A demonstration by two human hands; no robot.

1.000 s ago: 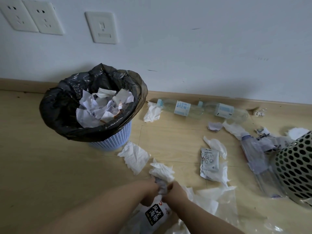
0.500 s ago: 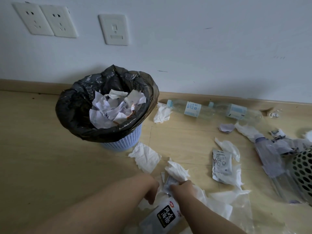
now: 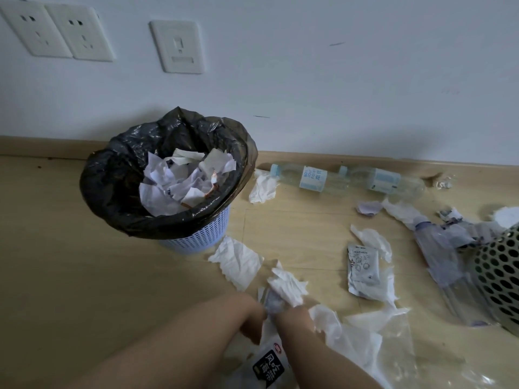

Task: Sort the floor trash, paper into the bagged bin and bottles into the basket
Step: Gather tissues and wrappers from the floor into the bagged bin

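Both hands meet low in the view over the floor litter: the right hand (image 3: 292, 314) has its fingers closed on a crumpled white tissue (image 3: 286, 284), while the left hand (image 3: 250, 315) curls beside it, though whether it grips anything cannot be told. The bagged bin (image 3: 118, 192) (already heaped with paper scraps) stands against the wall, two clear bottles (image 3: 311, 178) lie along the baseboard, and the perforated basket (image 3: 500, 276) sits at the right edge.

Ahead of me stands a pale white wall (image 3: 337, 80) with three cream plastic socket plates (image 3: 177, 46), above a light wooden skirting board (image 3: 365, 161) and tan wood-plank floor (image 3: 70, 262).
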